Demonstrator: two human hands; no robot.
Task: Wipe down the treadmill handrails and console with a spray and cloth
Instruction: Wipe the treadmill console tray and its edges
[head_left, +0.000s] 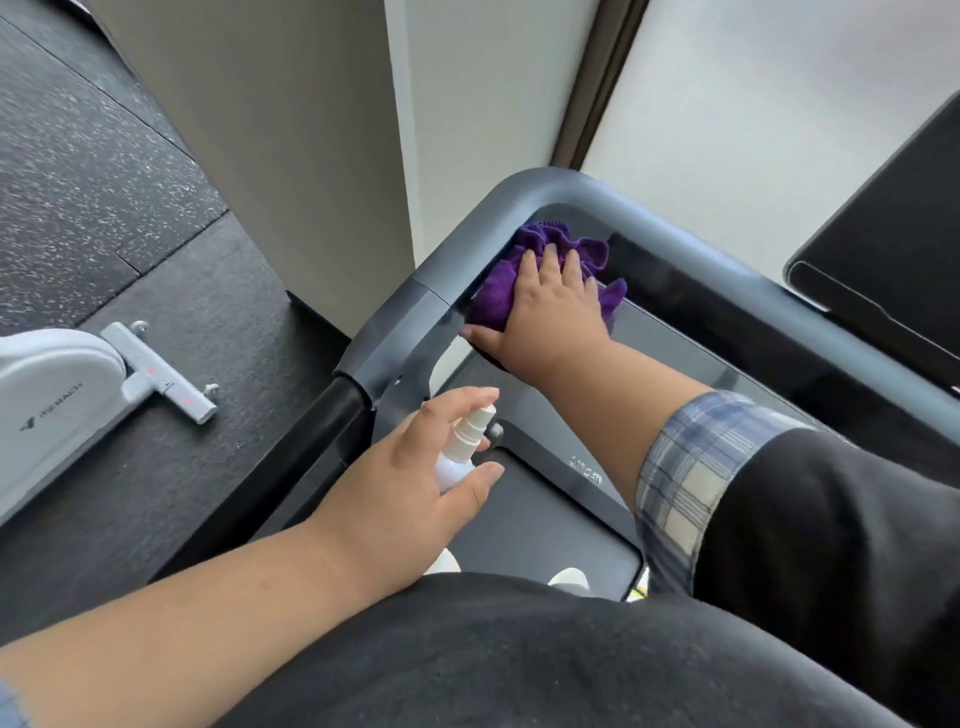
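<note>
Pressing one purple cloth (540, 260), right hand (550, 312); left hand (410, 483) apparently gripping one spray bottle (462, 447).

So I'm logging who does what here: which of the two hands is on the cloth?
The right hand, with the plaid cuff, presses the purple cloth into the handrail corner. The left hand holds the white spray bottle.

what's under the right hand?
The right hand presses flat on a bunched purple cloth at the inner corner of the grey treadmill handrail. The surface beneath the cloth is covered, so its state can't be seen.
</note>
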